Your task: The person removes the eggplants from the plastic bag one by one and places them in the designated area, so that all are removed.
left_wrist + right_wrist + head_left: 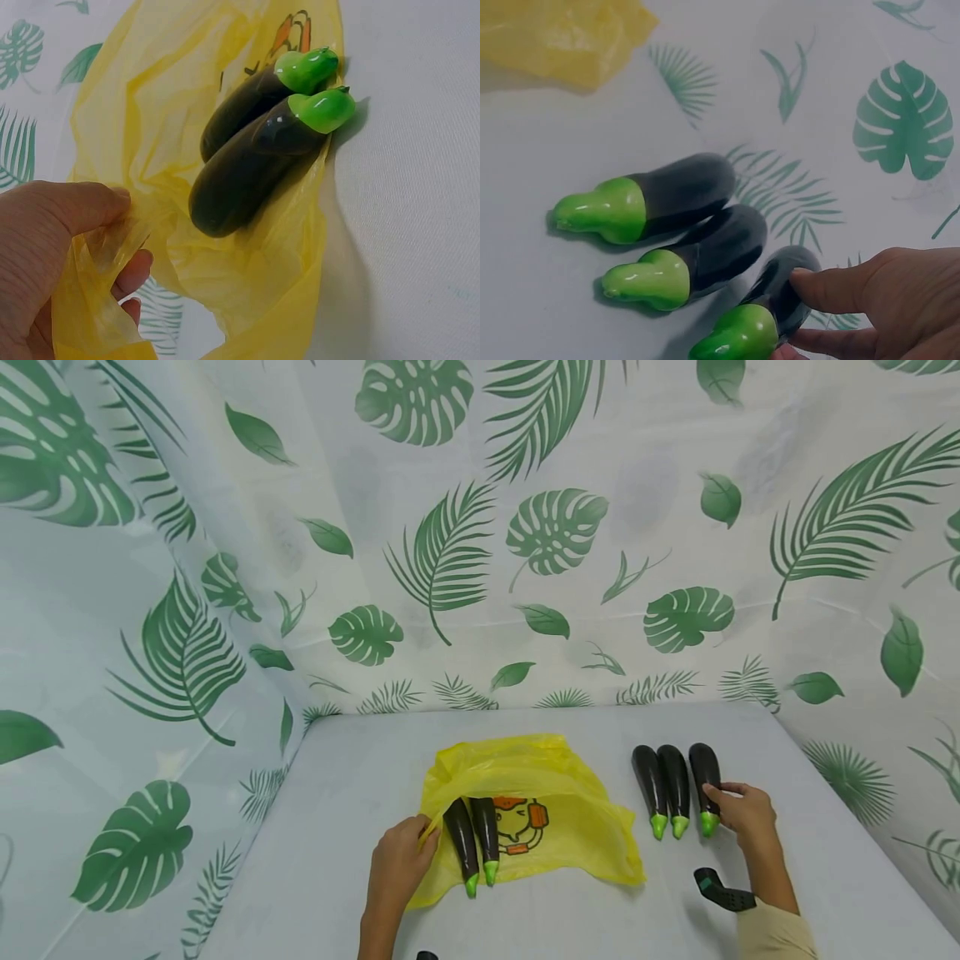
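A yellow plastic bag (585, 827) with a printed cartoon lies on the table, its mouth facing the person. My left hand (401, 860) pinches the bag's left edge and holds it up. Two dark eggplants with green stem ends lie inside the mouth, the left eggplant (461, 839) beside the other eggplant (485, 831). To the right of the bag, three more eggplants stand side by side, stem ends toward the person. My right hand (746, 810) grips the rightmost eggplant (784, 289), thumb on top and fingers underneath. Left of it lie the middle eggplant (727, 251) and another eggplant (690, 191).
A white table (315, 852) carries everything. Behind it and at both sides hang white sheets (465, 677) with green leaf prints. A black wrist device (722, 891) sits at the right wrist, by a beige sleeve (776, 931).
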